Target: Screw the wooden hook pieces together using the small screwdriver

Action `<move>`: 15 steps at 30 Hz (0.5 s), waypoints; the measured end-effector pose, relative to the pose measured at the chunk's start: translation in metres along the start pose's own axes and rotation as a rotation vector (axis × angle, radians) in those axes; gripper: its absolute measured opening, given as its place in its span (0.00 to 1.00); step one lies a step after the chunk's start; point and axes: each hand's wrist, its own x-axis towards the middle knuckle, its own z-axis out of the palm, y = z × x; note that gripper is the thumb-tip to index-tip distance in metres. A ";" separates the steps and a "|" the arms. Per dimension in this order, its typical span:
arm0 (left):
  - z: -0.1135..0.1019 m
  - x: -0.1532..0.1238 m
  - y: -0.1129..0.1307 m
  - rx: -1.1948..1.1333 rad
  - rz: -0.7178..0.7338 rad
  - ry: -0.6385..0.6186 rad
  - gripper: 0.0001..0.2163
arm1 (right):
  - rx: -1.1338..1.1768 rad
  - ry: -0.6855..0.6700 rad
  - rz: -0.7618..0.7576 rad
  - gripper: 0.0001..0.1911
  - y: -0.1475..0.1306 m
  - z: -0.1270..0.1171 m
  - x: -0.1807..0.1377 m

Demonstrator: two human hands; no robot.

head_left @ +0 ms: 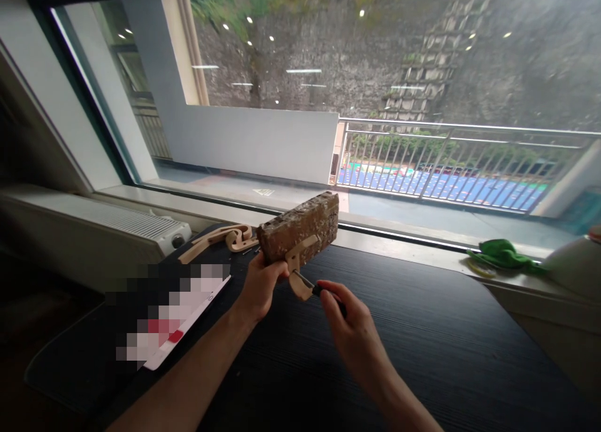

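A brown rectangular block (300, 228) with a rough, pale-flecked surface is held tilted above the black table. Its lower end is gripped by my left hand (263, 282), thumb on the near side. Against the block's near face lies a pale wooden hook-shaped bracket (299, 288), its curved end hanging below. My right hand (345, 307) is closed around the dark handle of a screwdriver (306, 282). The metal shaft points up and left to the bracket, close to my left thumb. Whether the tip sits in a screw is too small to tell.
More curved wooden pieces (239, 238) lie at the table's back left, with small screws (248, 251) beside them. A white, partly blurred sheet (188, 322) is on the left. Behind the table (404, 307) runs a windowsill with a green cloth (502, 255). A white heater (94, 225) stands left.
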 end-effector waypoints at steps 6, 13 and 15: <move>0.000 0.002 0.001 -0.026 -0.087 0.011 0.06 | -0.366 0.033 -0.284 0.18 -0.001 -0.016 -0.001; 0.001 0.000 0.001 -0.026 -0.087 0.013 0.06 | -0.604 0.066 -0.573 0.16 0.006 -0.015 0.001; 0.002 -0.001 -0.001 -0.014 -0.068 0.017 0.05 | -0.534 0.081 -0.539 0.16 0.007 -0.011 0.000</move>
